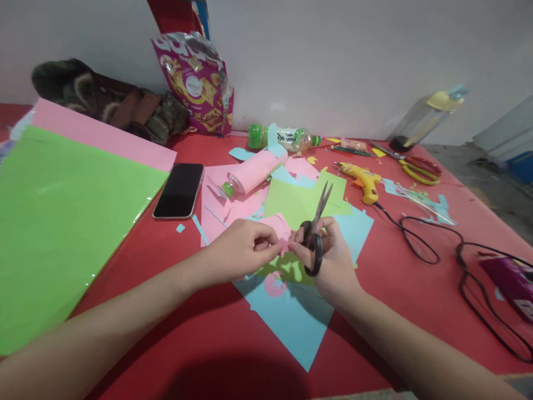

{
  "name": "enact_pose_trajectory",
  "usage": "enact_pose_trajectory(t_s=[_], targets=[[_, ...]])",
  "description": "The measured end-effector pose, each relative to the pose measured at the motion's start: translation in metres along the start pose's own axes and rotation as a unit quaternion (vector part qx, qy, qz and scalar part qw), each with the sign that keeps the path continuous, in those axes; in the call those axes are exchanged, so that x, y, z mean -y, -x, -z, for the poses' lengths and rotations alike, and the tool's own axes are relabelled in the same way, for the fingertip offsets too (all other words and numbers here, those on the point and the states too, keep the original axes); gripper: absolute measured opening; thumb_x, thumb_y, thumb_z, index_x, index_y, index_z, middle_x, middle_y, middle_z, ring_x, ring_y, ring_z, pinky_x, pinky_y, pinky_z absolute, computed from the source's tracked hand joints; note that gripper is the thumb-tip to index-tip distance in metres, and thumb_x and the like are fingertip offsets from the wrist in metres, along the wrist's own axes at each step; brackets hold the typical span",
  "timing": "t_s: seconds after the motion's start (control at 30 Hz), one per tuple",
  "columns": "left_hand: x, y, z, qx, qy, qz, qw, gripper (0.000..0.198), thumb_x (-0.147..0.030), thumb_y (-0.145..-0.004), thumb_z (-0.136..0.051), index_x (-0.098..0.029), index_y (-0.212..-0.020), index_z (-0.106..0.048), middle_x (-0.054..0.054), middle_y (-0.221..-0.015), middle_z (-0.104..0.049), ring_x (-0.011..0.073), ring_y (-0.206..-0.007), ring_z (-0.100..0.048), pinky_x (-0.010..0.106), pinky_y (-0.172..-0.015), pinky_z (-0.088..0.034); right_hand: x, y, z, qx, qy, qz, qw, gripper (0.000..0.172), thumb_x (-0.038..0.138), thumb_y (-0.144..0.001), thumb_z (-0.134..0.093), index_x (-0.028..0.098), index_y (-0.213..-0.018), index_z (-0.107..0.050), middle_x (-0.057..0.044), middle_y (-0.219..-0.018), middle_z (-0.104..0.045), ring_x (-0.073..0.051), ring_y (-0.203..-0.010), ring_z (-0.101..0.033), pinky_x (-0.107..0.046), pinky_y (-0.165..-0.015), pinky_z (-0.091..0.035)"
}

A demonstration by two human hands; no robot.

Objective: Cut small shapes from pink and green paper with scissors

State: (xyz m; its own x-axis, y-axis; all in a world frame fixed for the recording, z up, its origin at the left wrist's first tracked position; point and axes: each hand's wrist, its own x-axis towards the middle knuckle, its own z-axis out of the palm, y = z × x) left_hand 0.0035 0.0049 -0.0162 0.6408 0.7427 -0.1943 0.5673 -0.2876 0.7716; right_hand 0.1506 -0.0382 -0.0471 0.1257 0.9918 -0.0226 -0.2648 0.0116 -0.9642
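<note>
My left hand (244, 248) is closed in a pinch on a small pink piece of paper (284, 245). My right hand (335, 266) meets it there, thumb and fingertip touching the same piece. Black-handled scissors (321, 206) hang on my right fingers, blades pointing up and away from the paper. Under both hands lie sheets of pink, green and blue paper (297, 322). A pink paper disc (275, 284) with a blue star shape at its centre rests just below my fingers. Further back, a plastic bottle wrapped in pink paper (256, 171) lies on its side.
A phone (180, 190) and large green sheets (62, 222) are on the left. A yellow glue gun (361, 180) with a looping black cord (460, 261) lies right. Behind are a snack bag (195, 89), a green-labelled bottle (287, 138), other scissors (418, 169) and an upright clear bottle (427, 119).
</note>
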Motion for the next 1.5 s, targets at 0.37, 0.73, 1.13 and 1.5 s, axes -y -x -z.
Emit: enact_pose_trajectory(t_s=[0.37,0.73,1.13,1.5], targets=[[-0.002,-0.001,0.0,0.003,-0.015,0.001,1.0,0.032,-0.035,-0.078,-0.039,-0.014,-0.055,-0.048,-0.003,-0.05,-0.045,0.0072,-0.046,-0.04,0.019,-0.045,-0.027,-0.001,0.001,0.001,0.019,0.004,0.001,1.0,0.037,0.014,-0.059,-0.069,0.023,-0.07,-0.034,0.007,-0.062,-0.052,-0.009,-0.059,-0.051,-0.024,-0.056,-0.04],[0.002,-0.003,0.001,0.02,-0.013,0.017,1.0,0.034,-0.041,-0.076,-0.042,-0.014,-0.059,-0.054,-0.002,-0.051,-0.048,0.0085,-0.049,-0.043,0.02,-0.047,-0.03,-0.002,0.001,0.001,0.03,0.006,-0.03,0.999,0.039,0.012,-0.056,-0.07,0.023,-0.07,-0.035,0.009,-0.061,-0.053,-0.009,-0.059,-0.052,-0.022,-0.055,-0.042],[0.005,-0.005,0.005,0.021,0.052,0.051,0.997,0.031,-0.042,-0.073,-0.046,-0.015,-0.058,-0.051,-0.002,-0.053,-0.051,0.0101,-0.052,-0.046,0.021,-0.051,-0.034,-0.003,-0.003,0.004,-0.002,0.042,-0.033,0.999,0.042,0.006,-0.051,-0.069,0.022,-0.069,-0.035,0.009,-0.059,-0.054,-0.008,-0.055,-0.052,-0.02,-0.052,-0.039],[0.012,-0.009,0.003,-0.015,0.093,0.023,0.995,0.02,-0.028,-0.075,-0.041,-0.015,-0.061,-0.048,-0.003,-0.06,-0.046,0.0079,-0.053,-0.04,0.019,-0.049,-0.03,-0.004,-0.004,0.004,0.004,0.044,-0.025,0.999,0.041,0.005,-0.053,-0.068,0.022,-0.07,-0.035,0.009,-0.059,-0.055,-0.007,-0.057,-0.053,-0.02,-0.054,-0.039]])
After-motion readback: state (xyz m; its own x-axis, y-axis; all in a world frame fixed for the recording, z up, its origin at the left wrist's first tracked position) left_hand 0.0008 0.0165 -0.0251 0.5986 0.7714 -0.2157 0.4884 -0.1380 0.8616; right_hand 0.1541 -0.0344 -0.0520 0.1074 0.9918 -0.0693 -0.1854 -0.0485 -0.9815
